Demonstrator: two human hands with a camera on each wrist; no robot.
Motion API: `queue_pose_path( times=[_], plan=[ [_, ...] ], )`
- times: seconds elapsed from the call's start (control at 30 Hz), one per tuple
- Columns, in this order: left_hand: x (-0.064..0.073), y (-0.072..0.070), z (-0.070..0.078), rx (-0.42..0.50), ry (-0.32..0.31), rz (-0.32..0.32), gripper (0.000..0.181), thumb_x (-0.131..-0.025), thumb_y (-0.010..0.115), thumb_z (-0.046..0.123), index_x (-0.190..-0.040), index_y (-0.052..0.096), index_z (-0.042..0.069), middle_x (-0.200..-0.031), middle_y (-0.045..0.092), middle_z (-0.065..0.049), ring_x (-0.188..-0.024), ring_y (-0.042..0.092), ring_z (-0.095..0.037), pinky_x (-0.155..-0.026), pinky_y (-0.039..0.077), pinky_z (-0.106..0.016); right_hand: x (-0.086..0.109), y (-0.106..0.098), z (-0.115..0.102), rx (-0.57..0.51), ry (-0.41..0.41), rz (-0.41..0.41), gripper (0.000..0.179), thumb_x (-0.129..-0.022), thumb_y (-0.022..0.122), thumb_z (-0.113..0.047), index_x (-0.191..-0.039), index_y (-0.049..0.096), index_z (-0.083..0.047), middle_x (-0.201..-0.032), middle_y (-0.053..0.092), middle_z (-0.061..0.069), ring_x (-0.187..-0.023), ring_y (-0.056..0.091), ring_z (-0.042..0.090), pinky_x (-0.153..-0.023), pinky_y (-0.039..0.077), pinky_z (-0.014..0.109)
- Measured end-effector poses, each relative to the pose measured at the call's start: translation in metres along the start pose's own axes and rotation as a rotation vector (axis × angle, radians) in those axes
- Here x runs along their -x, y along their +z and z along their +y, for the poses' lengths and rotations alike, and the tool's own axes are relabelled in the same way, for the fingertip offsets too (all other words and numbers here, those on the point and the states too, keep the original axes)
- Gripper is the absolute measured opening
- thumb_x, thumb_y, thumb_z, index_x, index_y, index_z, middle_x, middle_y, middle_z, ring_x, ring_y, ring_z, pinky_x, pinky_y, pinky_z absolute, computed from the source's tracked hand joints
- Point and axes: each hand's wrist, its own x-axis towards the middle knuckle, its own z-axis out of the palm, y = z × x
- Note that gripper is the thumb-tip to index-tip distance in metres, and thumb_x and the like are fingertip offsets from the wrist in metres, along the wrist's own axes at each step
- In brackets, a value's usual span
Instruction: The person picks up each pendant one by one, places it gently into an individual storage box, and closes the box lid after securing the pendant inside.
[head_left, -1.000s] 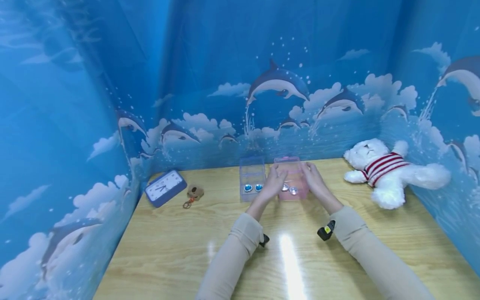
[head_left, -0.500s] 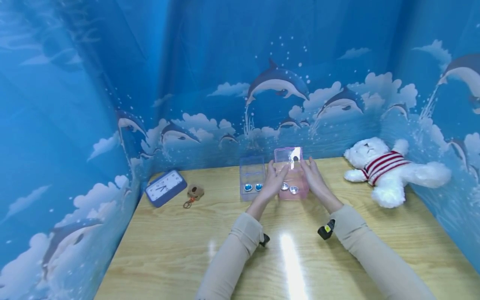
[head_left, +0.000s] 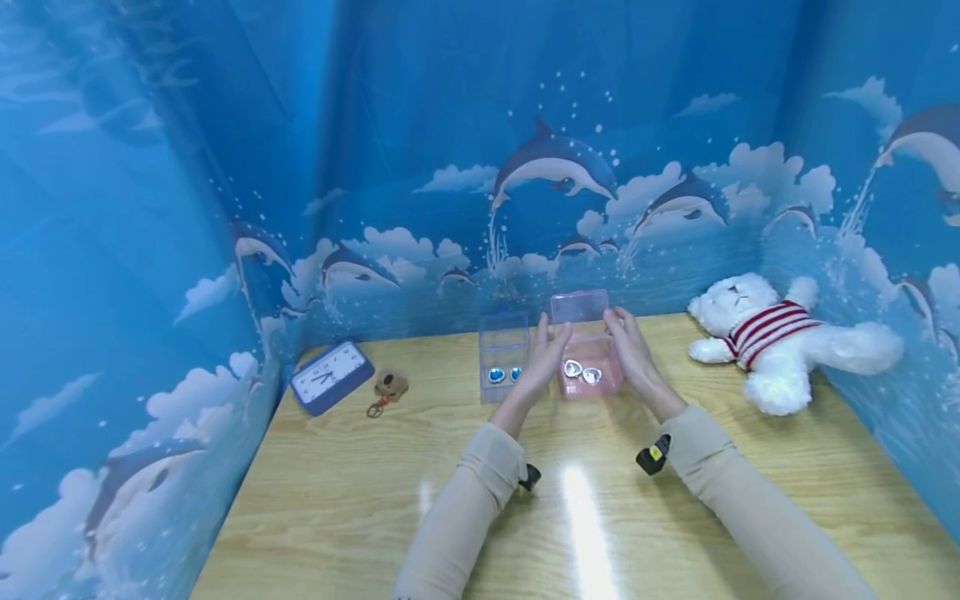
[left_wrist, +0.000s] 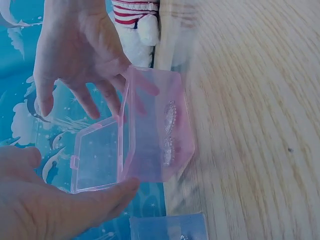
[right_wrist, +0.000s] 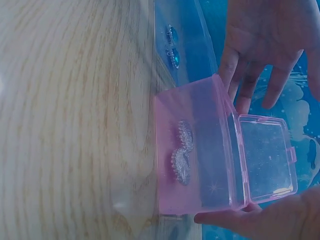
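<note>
A clear pink box (head_left: 591, 385) stands on the table with its hinged lid (head_left: 580, 307) raised at the back. Two silver jewelled pieces (head_left: 592, 376) lie inside it. Along the box's left side is my left hand (head_left: 542, 360), its fingers extended. My right hand (head_left: 633, 357) flanks the right side, fingers straight and reaching toward the lid's hinge. In the left wrist view, the left thumb (left_wrist: 112, 200) touches the box's edge and the right hand's fingers lie against the far wall. The right thumb (right_wrist: 225, 218) meets the box's lower edge in the right wrist view.
A clear blue box (head_left: 504, 337) with blue jewelled pieces (head_left: 497, 376) stands just left of the left hand. Further left are a blue clock (head_left: 331, 377) and a brown animal keychain (head_left: 390, 386). A white teddy bear (head_left: 780, 342) lies at the right; a dolphin-print curtain (head_left: 420, 167) borders the table.
The pink box's lid has swung up and the box has shifted slightly to the right and back. Both hands have stayed at its sides, with slight finger movement.
</note>
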Motion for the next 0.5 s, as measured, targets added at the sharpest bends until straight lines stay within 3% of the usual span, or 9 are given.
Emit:
queue_pose_path(
  times=[0.1,0.23,0.5],
  plan=[
    [0.0002,-0.0001,0.0025,0.013,0.006,-0.001,0.082,-0.104,0.043,0.068,-0.169,0.021,0.023,-0.17,0.036,-0.015,-0.158,0.031,-0.042,-0.127,0.025,-0.071,-0.0002,-0.001,-0.001,0.001,-0.001,-0.003,0.082,-0.11,0.028,-0.061,-0.17,0.005,-0.009,-0.171,0.026,0.027,-0.161,0.023,0.044,-0.135,0.015,0.062],
    [-0.0005,0.0002,0.0038,0.051,0.023,-0.002,0.076,-0.105,0.046,0.063,-0.166,0.031,0.02,-0.16,0.045,-0.016,-0.146,0.048,-0.039,-0.122,0.041,-0.063,-0.0007,-0.0021,-0.001,-0.02,0.004,0.013,0.079,-0.11,0.031,-0.06,-0.168,0.017,-0.009,-0.166,0.03,0.027,-0.159,0.027,0.045,-0.134,0.019,0.061],
    [-0.0012,0.0002,0.0024,0.076,0.017,0.019,0.067,-0.108,0.045,0.058,-0.154,0.042,0.01,-0.158,0.047,-0.018,-0.147,0.047,-0.038,-0.125,0.04,-0.058,-0.0054,-0.0041,0.004,-0.139,0.03,0.044,0.074,-0.111,0.03,-0.055,-0.155,0.03,0.005,-0.162,0.033,0.034,-0.157,0.032,0.048,-0.134,0.025,0.055]
  ],
)
